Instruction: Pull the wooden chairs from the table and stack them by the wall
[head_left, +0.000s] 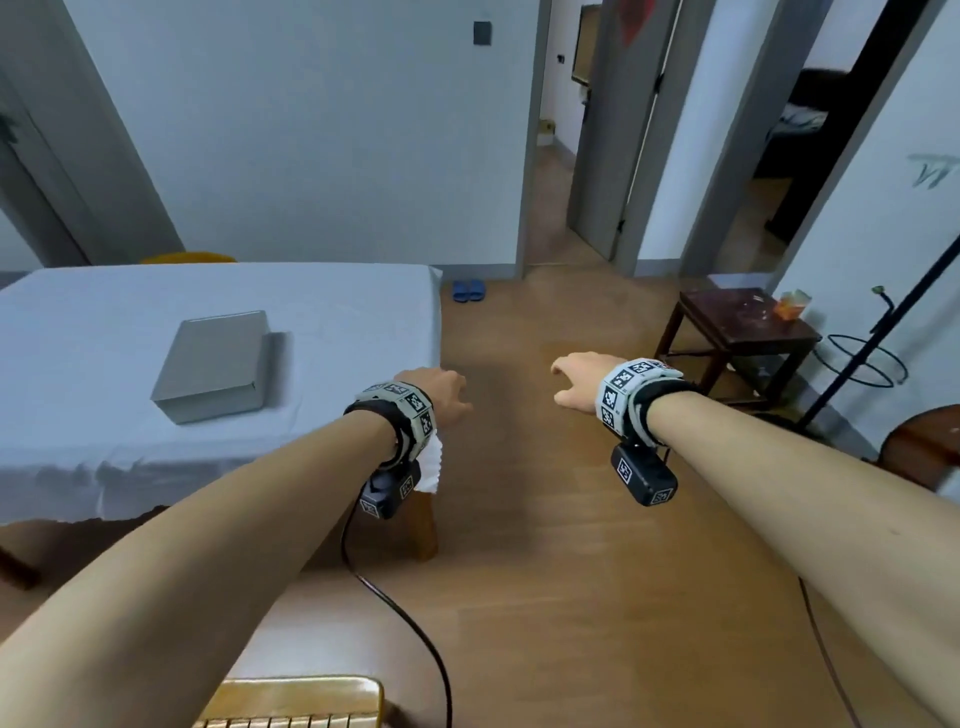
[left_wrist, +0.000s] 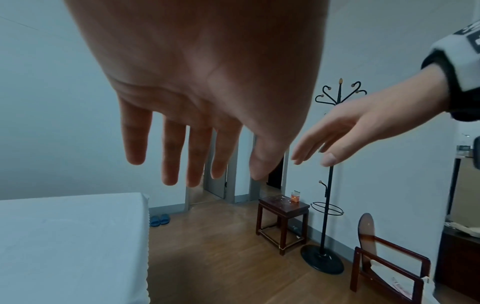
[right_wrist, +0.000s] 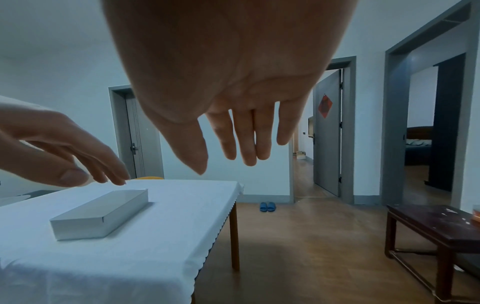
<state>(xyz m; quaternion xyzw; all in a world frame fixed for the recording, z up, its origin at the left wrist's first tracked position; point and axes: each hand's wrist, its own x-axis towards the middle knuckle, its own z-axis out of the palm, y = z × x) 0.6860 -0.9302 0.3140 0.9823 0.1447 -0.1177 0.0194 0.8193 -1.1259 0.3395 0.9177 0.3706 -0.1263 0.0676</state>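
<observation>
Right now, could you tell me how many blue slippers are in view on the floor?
2: the blue slippers lie side by side on the floor by the far wall, just past the table corner.

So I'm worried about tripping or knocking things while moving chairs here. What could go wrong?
The cable trailing from the left wrist could catch on the chair below. A swung chair might also hit the coat stand or the small dark table.

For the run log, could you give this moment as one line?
left hand: open, empty | right hand: open, empty | table: untouched
</observation>
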